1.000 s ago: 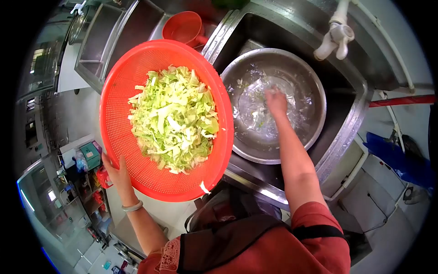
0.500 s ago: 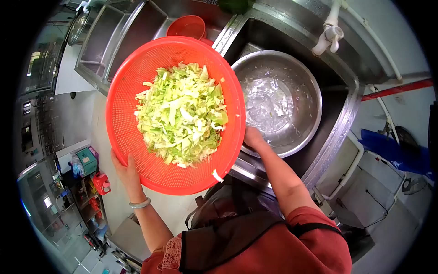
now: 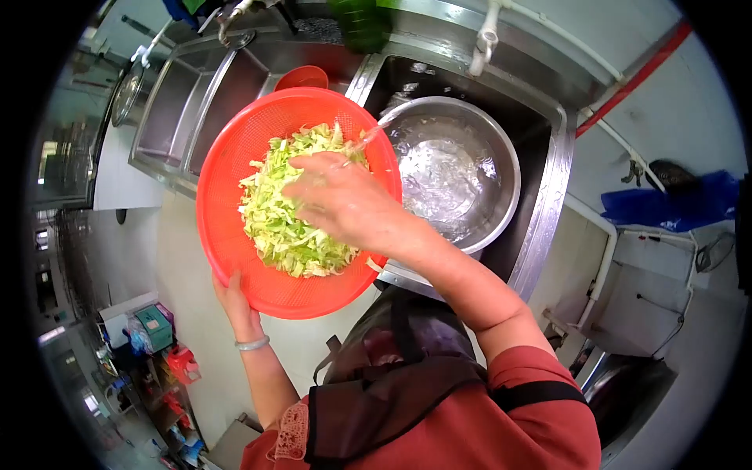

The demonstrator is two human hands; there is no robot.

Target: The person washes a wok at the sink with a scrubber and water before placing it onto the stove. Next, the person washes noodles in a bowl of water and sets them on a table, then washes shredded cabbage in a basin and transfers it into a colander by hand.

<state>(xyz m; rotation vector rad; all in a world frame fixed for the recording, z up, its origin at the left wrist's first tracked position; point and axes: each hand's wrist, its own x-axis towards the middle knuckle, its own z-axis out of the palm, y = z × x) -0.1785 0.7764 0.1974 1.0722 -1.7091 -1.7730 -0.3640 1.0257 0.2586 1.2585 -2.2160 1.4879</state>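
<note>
A red plastic colander (image 3: 223, 227) holds a heap of shredded cabbage (image 3: 270, 227), pale green and white. My left hand (image 3: 237, 305) grips its near left rim, with the thumb over the edge and the other fingers hidden beneath. Above the cabbage is my right hand (image 3: 348, 202), open, fingers spread and slightly blurred; I cannot tell whether they touch the shreds. To the right, a steel basin (image 3: 509, 168) with clear, rippling water stands in the sink. Some water splashes between the colander's far right rim and the basin. One cabbage shred hangs at the colander's lower right rim.
The steel sink (image 3: 548, 180) surrounds the basin, with a white tap (image 3: 486, 47) behind it. At the far left are more sink compartments (image 3: 235, 94), with a red bowl (image 3: 303, 78) behind the colander. A shelf with a teal box (image 3: 153, 329) stands at lower left.
My right hand has left the colander's right rim and moved over the cabbage. My left hand keeps its grip. The view has shifted, and more of the taps at the back shows.
</note>
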